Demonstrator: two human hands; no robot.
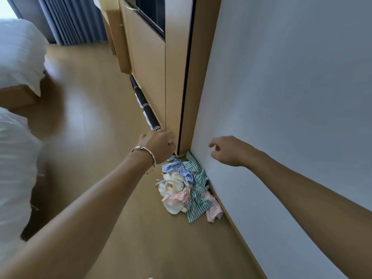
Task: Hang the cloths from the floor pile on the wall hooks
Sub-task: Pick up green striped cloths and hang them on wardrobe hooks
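1. One hand, the left hand (159, 146), shows only its back beside a dark pole (145, 105); whether it grips anything cannot be told.
2. The cloth pile (185, 188) lies on the floor (100, 117), against the wall (281, 97), below both hands.
3. The right hand (227, 151) hangs loosely curled and empty; it should likely drop and pinch one top cloth.
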